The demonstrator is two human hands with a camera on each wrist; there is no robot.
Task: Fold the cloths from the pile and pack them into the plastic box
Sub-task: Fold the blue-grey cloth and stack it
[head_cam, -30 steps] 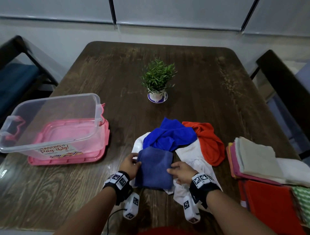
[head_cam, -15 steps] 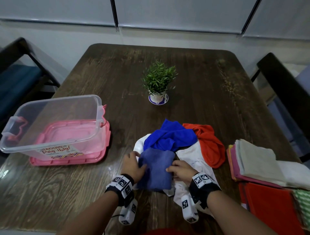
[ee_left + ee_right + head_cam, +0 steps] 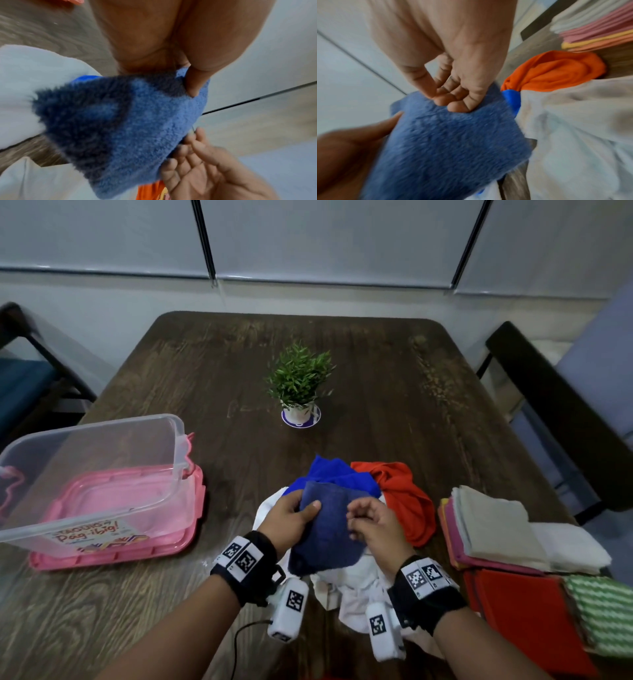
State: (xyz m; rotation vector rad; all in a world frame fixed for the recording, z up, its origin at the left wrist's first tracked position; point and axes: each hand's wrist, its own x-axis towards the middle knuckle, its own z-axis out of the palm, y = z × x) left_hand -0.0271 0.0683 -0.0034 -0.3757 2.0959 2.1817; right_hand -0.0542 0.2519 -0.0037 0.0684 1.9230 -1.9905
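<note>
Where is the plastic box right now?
In the head view, the plastic box sits at the table's left edge on its pink lid, left of the cloth pile.

A dusty-blue folded cloth [image 3: 329,529] lies against a heap of royal-blue [image 3: 337,474], orange-red [image 3: 404,498] and white cloths [image 3: 356,594] on a dark brown wood-grain table [image 3: 376,392]. Left of the heap, a clear plastic box [image 3: 102,460] sits on a pink lid [image 3: 113,556]; right of it, a green-and-white patterned cloth [image 3: 606,611].
</note>
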